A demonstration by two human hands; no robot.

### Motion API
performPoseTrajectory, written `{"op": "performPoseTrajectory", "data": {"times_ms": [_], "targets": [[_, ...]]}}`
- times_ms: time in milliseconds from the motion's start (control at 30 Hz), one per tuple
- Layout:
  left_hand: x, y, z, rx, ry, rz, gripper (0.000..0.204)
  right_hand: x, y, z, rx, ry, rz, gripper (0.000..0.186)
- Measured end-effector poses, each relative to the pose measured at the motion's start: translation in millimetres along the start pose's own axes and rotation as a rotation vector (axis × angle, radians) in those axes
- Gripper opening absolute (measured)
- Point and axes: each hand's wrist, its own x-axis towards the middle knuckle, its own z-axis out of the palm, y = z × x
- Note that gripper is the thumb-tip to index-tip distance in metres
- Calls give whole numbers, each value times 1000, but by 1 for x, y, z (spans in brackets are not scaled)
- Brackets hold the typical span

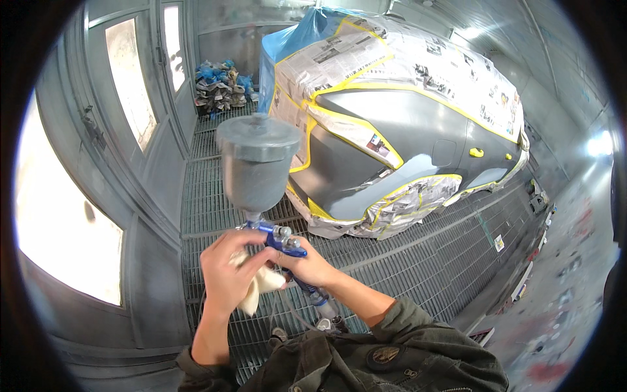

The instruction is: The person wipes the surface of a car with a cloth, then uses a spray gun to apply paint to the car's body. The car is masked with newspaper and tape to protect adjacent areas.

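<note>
A spray gun (285, 242) with a blue body and a large grey paint cup (258, 170) on top is upright in front of me. My right hand (305, 269) is closed round the gun's handle. My left hand (232, 264), fingers bent, holds a cream cloth (260, 294) against the gun just below the cup. A hose hangs down from the gun past the cloth. Beyond it stands a car (411, 140) with bare grey panels and light primer patches, masked with newspaper, yellow tape and blue plastic.
Metal grating (424, 268) forms the booth floor. A door wall (150, 255) with bright windows runs along the left. A pile of crumpled paper and plastic (219, 91) lies at the back left. A paint-spotted wall (555, 307) with a ledge is at the right.
</note>
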Motion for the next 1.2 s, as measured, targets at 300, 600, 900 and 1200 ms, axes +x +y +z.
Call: {"op": "performPoseTrajectory", "data": {"times_ms": [300,600,900,1200], "targets": [[-99,-80,58,-486,-523,-540,23,17,-31,1,84,29,38,32],[-98,-88,65,-860,-464,-590,23,17,-31,7,46,63,72,37],[-105,-89,63,-945,-288,-675,25,29,-22,18,-24,100,81,35],[-103,-90,59,-903,-202,-703,27,31,-17,29,-20,112,43,32]]}}
